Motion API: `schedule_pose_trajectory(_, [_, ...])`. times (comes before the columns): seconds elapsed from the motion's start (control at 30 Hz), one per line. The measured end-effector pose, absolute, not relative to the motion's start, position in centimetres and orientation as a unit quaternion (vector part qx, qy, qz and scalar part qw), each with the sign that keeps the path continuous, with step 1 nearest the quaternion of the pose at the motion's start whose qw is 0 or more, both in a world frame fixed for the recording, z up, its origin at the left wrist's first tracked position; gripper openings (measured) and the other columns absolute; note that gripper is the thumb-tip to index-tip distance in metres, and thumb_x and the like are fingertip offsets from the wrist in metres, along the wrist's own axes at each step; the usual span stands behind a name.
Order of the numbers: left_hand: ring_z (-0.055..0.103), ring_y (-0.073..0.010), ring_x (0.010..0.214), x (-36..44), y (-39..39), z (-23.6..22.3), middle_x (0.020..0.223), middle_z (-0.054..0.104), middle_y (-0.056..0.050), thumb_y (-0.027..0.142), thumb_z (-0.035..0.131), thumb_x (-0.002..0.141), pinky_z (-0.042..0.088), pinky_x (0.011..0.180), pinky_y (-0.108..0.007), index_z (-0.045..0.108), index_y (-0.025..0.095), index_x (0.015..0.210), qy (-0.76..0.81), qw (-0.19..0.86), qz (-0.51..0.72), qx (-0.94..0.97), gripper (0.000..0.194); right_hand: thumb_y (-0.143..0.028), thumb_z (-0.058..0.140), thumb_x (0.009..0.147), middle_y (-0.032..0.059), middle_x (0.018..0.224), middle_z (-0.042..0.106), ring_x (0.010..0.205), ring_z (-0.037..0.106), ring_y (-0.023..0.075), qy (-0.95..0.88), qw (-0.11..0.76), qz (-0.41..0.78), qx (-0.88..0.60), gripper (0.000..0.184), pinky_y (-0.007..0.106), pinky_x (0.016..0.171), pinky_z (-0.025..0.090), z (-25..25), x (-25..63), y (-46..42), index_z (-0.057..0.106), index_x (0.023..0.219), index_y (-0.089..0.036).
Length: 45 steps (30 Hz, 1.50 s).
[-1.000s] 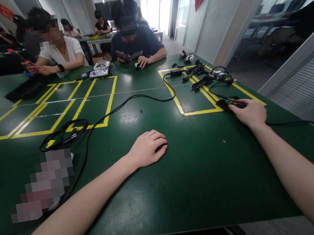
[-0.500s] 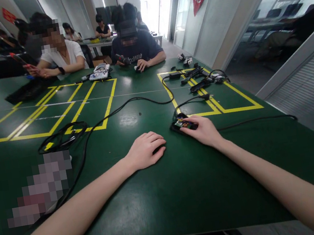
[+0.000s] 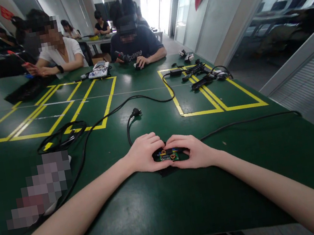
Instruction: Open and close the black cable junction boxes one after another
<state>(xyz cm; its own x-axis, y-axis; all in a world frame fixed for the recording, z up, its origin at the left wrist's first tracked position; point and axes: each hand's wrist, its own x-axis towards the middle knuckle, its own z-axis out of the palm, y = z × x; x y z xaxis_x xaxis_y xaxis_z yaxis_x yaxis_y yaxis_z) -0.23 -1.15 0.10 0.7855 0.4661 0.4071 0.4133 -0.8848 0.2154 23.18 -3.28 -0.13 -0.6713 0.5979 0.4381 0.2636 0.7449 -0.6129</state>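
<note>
Between my two hands, low on the table in front of me, is an opened power adapter [image 3: 168, 157]: a dark casing with a green circuit board and copper-coloured coils showing. My left hand [image 3: 143, 154] curls around its left end. Its right end is gripped by my right hand [image 3: 195, 152], thumb at the near edge and fingers at the far one. Much of the casing is hidden under the fingers. A short cord runs from behind my left hand to a black plug [image 3: 136, 113], and a longer black cable [image 3: 245, 121] trails off rightward.
Coiled black cable [image 3: 60, 137] and a blurred-out object [image 3: 40, 188] lie on the left of the green table [image 3: 131, 215]. Black parts [image 3: 201, 75] sit at far right by yellow tape. Two people [image 3: 135, 44] [image 3: 60, 53] work across the table.
My right hand has brought the adapter leftward and nearer, up against my left hand, which now holds it too. The plug has swung over to the left.
</note>
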Motion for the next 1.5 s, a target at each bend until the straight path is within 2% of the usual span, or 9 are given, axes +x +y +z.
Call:
schedule_pose_trajectory(0.1, [0.060, -0.0211, 0.081, -0.2, -1.3, 0.0, 0.085, 0.068, -0.006, 0.064, 0.062, 0.090, 0.048, 0.071, -0.035, 0.069, 0.019, 0.088, 0.268, 0.040, 0.234, 0.934, 0.046, -0.017, 0.065, 0.085, 0.0092, 0.103, 0.072, 0.092, 0.070, 0.0229, -0.867, 0.352, 0.237, -0.262, 0.027, 0.036, 0.081, 0.059, 0.0, 23.2, -3.3, 0.069, 0.111, -0.021])
schedule_pose_trajectory(0.23, [0.063, -0.0247, 0.093, -0.1, -1.5, -0.2, 0.102, 0.074, -0.009, 0.064, 0.067, 0.088, 0.053, 0.080, -0.038, 0.073, 0.018, 0.102, 0.303, 0.043, 0.257, 0.917, 0.049, -0.010, 0.055, 0.085, 0.0070, 0.096, 0.069, 0.073, 0.064, 0.0168, -0.835, 0.388, 0.221, -0.322, 0.022, 0.029, 0.061, 0.052, 0.0, 23.7, -2.8, 0.070, 0.097, -0.020])
schedule_pose_trajectory(0.4, [0.062, -0.0304, 0.107, 0.0, -1.4, -0.4, 0.122, 0.074, -0.014, 0.063, 0.070, 0.086, 0.056, 0.090, -0.047, 0.071, 0.019, 0.122, 0.317, 0.051, 0.256, 0.912, 0.057, -0.017, 0.063, 0.084, 0.0058, 0.097, 0.068, 0.062, 0.057, 0.0126, -0.807, 0.392, 0.255, -0.360, 0.018, 0.026, 0.051, 0.047, -0.3, 23.9, -2.4, 0.071, 0.099, -0.021])
schedule_pose_trajectory(0.57, [0.062, -0.0318, 0.109, 0.0, -1.4, -0.4, 0.123, 0.073, -0.015, 0.058, 0.071, 0.087, 0.057, 0.091, -0.048, 0.070, 0.016, 0.125, 0.319, 0.050, 0.266, 0.908, 0.057, -0.026, 0.071, 0.084, 0.0050, 0.092, 0.068, 0.063, 0.059, 0.0139, -0.809, 0.372, 0.257, -0.374, 0.014, 0.026, 0.052, 0.050, -0.4, 23.7, -2.3, 0.072, 0.097, -0.021])
schedule_pose_trajectory(0.77, [0.062, -0.0233, 0.091, -0.1, -1.5, 0.0, 0.098, 0.068, -0.011, 0.049, 0.060, 0.094, 0.055, 0.081, -0.038, 0.069, 0.018, 0.096, 0.301, 0.031, 0.300, 0.905, 0.033, -0.026, 0.067, 0.089, 0.0060, 0.094, 0.071, 0.074, 0.067, 0.0189, -0.827, 0.339, 0.211, -0.396, 0.012, 0.032, 0.062, 0.056, -0.5, 23.9, -2.2, 0.073, 0.099, -0.022])
schedule_pose_trajectory(0.97, [0.060, -0.0191, 0.076, 0.0, -1.0, -0.5, 0.079, 0.061, -0.004, 0.028, 0.052, 0.095, 0.048, 0.070, -0.032, 0.062, 0.019, 0.080, 0.373, 0.017, 0.256, 0.892, 0.020, -0.025, 0.068, 0.091, 0.0092, 0.100, 0.072, 0.099, 0.065, 0.0282, -0.851, 0.348, 0.129, -0.372, 0.008, 0.048, 0.087, 0.058, -1.1, 24.1, -1.8, 0.072, 0.098, -0.024])
schedule_pose_trajectory(1.17, [0.059, -0.0204, 0.079, -0.1, -1.1, -0.4, 0.080, 0.060, -0.004, 0.026, 0.058, 0.085, 0.048, 0.068, -0.032, 0.062, 0.020, 0.080, 0.391, 0.029, 0.222, 0.893, 0.009, -0.033, 0.074, 0.087, 0.0110, 0.111, 0.064, 0.105, 0.062, 0.0293, -0.854, 0.354, 0.131, -0.359, 0.023, 0.046, 0.089, 0.055, -0.1, 24.3, -2.3, 0.065, 0.106, -0.024])
schedule_pose_trajectory(1.33, [0.058, -0.0212, 0.081, 0.0, -1.1, -0.4, 0.080, 0.061, -0.004, 0.025, 0.057, 0.084, 0.050, 0.071, -0.033, 0.061, 0.020, 0.080, 0.398, 0.021, 0.228, 0.888, 0.008, -0.051, 0.086, 0.075, 0.0060, 0.096, 0.063, 0.089, 0.060, 0.0237, -0.911, 0.283, 0.166, -0.248, 0.041, 0.039, 0.079, 0.050, 0.7, 24.3, -2.8, 0.059, 0.087, -0.023])
schedule_pose_trajectory(1.5, [0.058, -0.0218, 0.084, 0.1, -0.9, -0.5, 0.083, 0.063, -0.005, 0.023, 0.057, 0.085, 0.051, 0.074, -0.034, 0.060, 0.021, 0.080, 0.416, 0.013, 0.243, 0.876, 0.007, -0.046, 0.082, 0.082, 0.0050, 0.089, 0.066, 0.084, 0.058, 0.0222, -0.917, 0.283, 0.124, -0.251, 0.033, 0.037, 0.074, 0.044, 0.2, 24.1, -2.5, 0.061, 0.087, -0.022])
